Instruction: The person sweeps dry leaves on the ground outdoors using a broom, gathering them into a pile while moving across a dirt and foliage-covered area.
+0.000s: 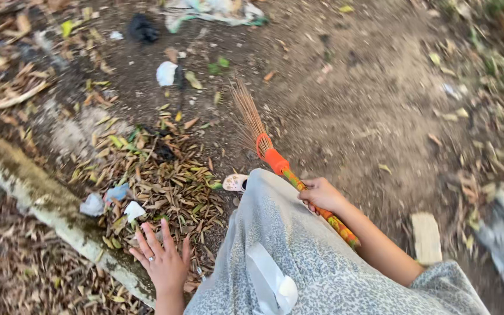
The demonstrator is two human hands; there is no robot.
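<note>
Right hand point(320, 195) wrapped tight round a stick broom point(275, 160) – thin stiff bristles, orange band, stripy handle – above bare dirt. Left hand point(161, 259) spread flat, fingers wide, over a pile of dry crinkly leaves point(164, 181) beside a pale rough log point(42, 198).

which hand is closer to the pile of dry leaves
Left. The left hand is spread open at the near edge of the leaf pile, about touching it. The right hand grips the broom handle, off to the pile's right.
</note>
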